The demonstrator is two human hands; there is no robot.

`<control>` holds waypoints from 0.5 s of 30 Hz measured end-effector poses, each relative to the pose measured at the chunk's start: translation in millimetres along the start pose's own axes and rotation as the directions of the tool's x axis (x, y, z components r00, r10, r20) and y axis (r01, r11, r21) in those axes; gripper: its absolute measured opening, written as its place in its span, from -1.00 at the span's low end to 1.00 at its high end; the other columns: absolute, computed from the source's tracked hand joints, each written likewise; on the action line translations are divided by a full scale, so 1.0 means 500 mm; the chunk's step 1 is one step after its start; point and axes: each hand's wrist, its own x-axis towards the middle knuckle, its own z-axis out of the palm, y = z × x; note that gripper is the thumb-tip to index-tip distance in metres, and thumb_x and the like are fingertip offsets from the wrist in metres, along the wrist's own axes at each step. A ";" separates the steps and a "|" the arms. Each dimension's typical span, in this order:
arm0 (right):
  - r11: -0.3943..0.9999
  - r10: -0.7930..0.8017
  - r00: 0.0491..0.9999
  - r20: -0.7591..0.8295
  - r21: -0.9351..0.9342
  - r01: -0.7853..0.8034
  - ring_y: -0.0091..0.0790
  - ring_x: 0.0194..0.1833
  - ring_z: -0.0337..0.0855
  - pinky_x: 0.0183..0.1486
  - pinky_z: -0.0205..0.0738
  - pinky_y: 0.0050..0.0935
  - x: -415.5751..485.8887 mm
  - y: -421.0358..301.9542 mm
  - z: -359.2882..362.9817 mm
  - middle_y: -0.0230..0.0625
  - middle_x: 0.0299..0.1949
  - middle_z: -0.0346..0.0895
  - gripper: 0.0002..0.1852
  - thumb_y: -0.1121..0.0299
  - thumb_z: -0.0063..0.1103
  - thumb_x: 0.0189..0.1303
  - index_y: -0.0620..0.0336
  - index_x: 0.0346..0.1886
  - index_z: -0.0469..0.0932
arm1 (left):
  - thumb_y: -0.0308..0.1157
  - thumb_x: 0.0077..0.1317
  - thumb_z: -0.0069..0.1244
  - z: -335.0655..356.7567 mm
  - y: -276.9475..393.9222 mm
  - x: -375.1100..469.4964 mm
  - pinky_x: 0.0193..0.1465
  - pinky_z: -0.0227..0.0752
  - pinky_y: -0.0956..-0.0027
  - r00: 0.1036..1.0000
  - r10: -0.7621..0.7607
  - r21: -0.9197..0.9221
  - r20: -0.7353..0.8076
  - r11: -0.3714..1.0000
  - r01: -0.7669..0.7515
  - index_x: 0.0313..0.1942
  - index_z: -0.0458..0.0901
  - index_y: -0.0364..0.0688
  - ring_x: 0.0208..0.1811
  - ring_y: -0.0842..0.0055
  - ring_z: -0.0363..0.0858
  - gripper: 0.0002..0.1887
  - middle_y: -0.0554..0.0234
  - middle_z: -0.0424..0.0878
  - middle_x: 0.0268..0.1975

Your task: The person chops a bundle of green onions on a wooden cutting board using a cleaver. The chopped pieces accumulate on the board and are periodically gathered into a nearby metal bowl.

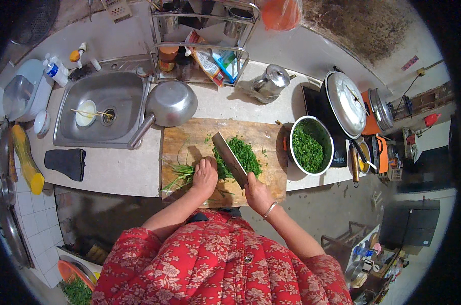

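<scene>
My right hand (256,192) grips the handle of a cleaver (229,157), whose blade slants across the greens on a wooden cutting board (274,143). Under the curled fingers of my left hand (205,175) a bunch of long green stalks (181,171) is pressed to the board. The stalks' loose ends spread to the left. To the right of the blade lies a heap of finely chopped greens (245,154). A pot with a white rim (308,141), holding more chopped greens, stands just right of the board.
An upturned metal wok (172,103) rests between the board and the steel sink (133,95). Behind are a metal kettle (271,82) and a rack (200,47). At right a large lidded pan (347,103) sits on a black cooktop (310,101). A dark folded cloth (65,164) and a squash (26,158) lie left.
</scene>
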 end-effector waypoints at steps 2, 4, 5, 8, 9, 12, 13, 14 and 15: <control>0.999 0.024 0.999 0.049 -0.027 -0.022 0.25 -0.43 0.55 -0.40 0.44 0.11 -0.011 -0.014 -0.016 0.14 -0.40 0.50 -0.83 0.46 -0.08 0.21 0.22 -0.20 0.18 | -0.45 0.21 -0.16 0.000 0.000 0.001 -0.03 0.35 0.27 1.000 0.001 -0.004 -0.009 1.000 -0.001 -0.09 0.49 -0.35 -0.08 0.31 0.41 -0.72 0.11 0.43 -0.17; 0.994 0.087 0.988 0.130 -0.077 -0.077 0.25 -0.42 0.56 -0.39 0.45 0.12 -0.018 -0.022 -0.024 0.14 -0.40 0.51 -0.83 0.45 -0.08 0.21 0.23 -0.21 0.18 | -0.45 0.22 -0.17 0.001 0.000 0.004 -0.03 0.35 0.27 0.999 -0.001 -0.012 -0.041 1.000 0.000 -0.10 0.49 -0.35 -0.08 0.31 0.40 -0.73 0.11 0.42 -0.18; 0.993 0.086 0.988 0.131 -0.088 -0.075 0.24 -0.41 0.56 -0.39 0.45 0.12 -0.020 -0.025 -0.025 0.14 -0.40 0.51 -0.83 0.46 -0.08 0.21 0.23 -0.21 0.18 | -0.45 0.22 -0.17 0.001 0.000 0.005 -0.03 0.35 0.26 1.000 0.001 -0.014 -0.009 1.000 -0.001 -0.11 0.49 -0.35 -0.07 0.30 0.40 -0.74 0.11 0.42 -0.18; 0.991 0.093 0.984 0.151 -0.107 -0.078 0.24 -0.39 0.57 -0.38 0.46 0.12 -0.021 -0.028 -0.021 0.15 -0.39 0.52 -0.83 0.48 -0.09 0.19 0.24 -0.21 0.18 | -0.45 0.22 -0.17 -0.002 0.000 0.003 -0.02 0.34 0.24 0.999 0.004 -0.020 0.044 1.000 -0.003 -0.14 0.49 -0.33 -0.07 0.29 0.39 -0.77 0.10 0.41 -0.17; 0.992 0.084 0.986 0.147 -0.107 -0.068 0.24 -0.38 0.57 -0.37 0.46 0.11 -0.020 -0.027 -0.018 0.16 -0.39 0.52 -0.83 0.49 -0.10 0.19 0.25 -0.21 0.18 | -0.45 0.22 -0.16 -0.003 0.000 0.003 -0.02 0.34 0.24 0.999 0.007 -0.021 0.034 1.000 -0.006 -0.15 0.49 -0.32 -0.07 0.29 0.39 -0.78 0.10 0.41 -0.17; 0.993 0.080 0.985 0.153 -0.097 -0.066 0.25 -0.38 0.57 -0.37 0.46 0.11 -0.011 -0.024 -0.006 0.18 -0.39 0.52 -0.83 0.52 -0.12 0.16 0.26 -0.20 0.18 | -0.43 0.21 -0.15 -0.006 0.000 0.003 -0.03 0.33 0.25 1.000 0.010 -0.021 0.021 1.000 -0.009 -0.19 0.50 -0.29 -0.08 0.30 0.38 -0.81 0.11 0.40 -0.17; 0.991 0.108 0.979 0.171 -0.096 -0.093 0.25 -0.38 0.57 -0.37 0.46 0.10 -0.006 -0.021 -0.002 0.19 -0.39 0.51 -0.83 0.53 -0.12 0.16 0.26 -0.20 0.18 | -0.43 0.21 -0.15 -0.006 0.001 0.005 -0.03 0.33 0.26 1.000 0.007 -0.023 0.014 1.000 -0.007 -0.21 0.50 -0.28 -0.08 0.31 0.38 -0.82 0.12 0.39 -0.18; 0.995 0.073 0.986 0.152 -0.084 -0.061 0.25 -0.38 0.57 -0.38 0.46 0.10 -0.002 -0.018 0.004 0.19 -0.39 0.51 -0.83 0.53 -0.12 0.15 0.27 -0.20 0.18 | -0.42 0.21 -0.14 -0.006 0.001 0.005 -0.04 0.33 0.27 1.000 0.012 -0.013 0.006 1.000 -0.012 -0.21 0.49 -0.27 -0.09 0.31 0.38 -0.82 0.12 0.39 -0.18; 0.996 0.063 0.987 0.147 -0.073 -0.052 0.26 -0.38 0.56 -0.38 0.46 0.09 0.005 -0.015 0.012 0.19 -0.39 0.51 -0.82 0.54 -0.12 0.15 0.27 -0.20 0.18 | -0.42 0.21 -0.14 -0.005 0.002 0.005 -0.04 0.33 0.27 1.000 0.014 -0.004 -0.006 1.000 -0.014 -0.21 0.49 -0.27 -0.10 0.32 0.38 -0.82 0.13 0.39 -0.19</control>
